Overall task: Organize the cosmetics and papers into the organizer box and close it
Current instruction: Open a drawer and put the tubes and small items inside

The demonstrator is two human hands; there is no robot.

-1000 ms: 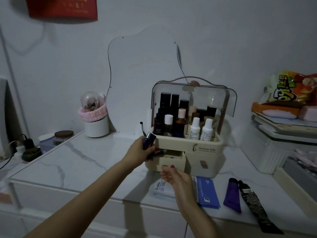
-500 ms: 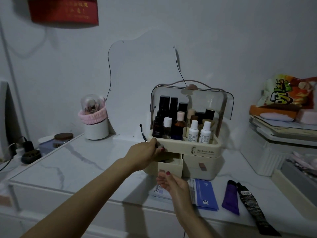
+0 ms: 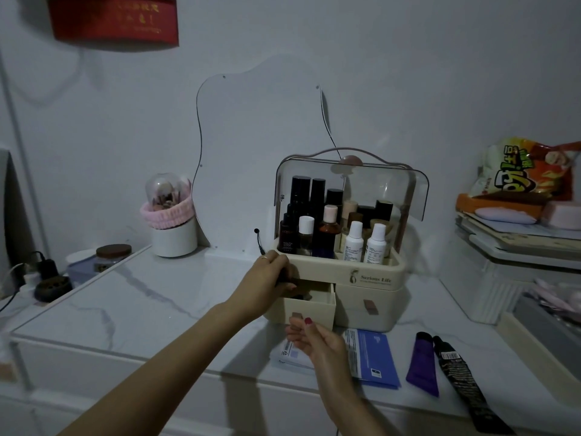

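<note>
A cream organizer box (image 3: 371, 275) stands on the marble top, its clear lid (image 3: 396, 184) raised and several bottles (image 3: 327, 228) upright inside. Its left drawer (image 3: 317, 305) is pulled out. My left hand (image 3: 267, 281) is at the drawer's opening, curled around a small dark cosmetic stick (image 3: 284, 276). My right hand (image 3: 317, 341) pinches the drawer's brown pull tab (image 3: 296, 316). In front of the box lie a blue paper (image 3: 377, 357), a white packet (image 3: 287, 357), a purple tube (image 3: 423, 363) and a long black tube (image 3: 462, 376).
A wavy mirror (image 3: 261, 152) leans on the wall behind the box. A white brush cup (image 3: 173, 237) with a pink band and a lidded jar (image 3: 113, 251) stand at the left. At the right are stacked white bins (image 3: 503, 278) with a snack bag (image 3: 528, 174) on top.
My left hand has lowered the dark stick from in front of the box down into the open drawer. My right hand has stayed at the drawer front.
</note>
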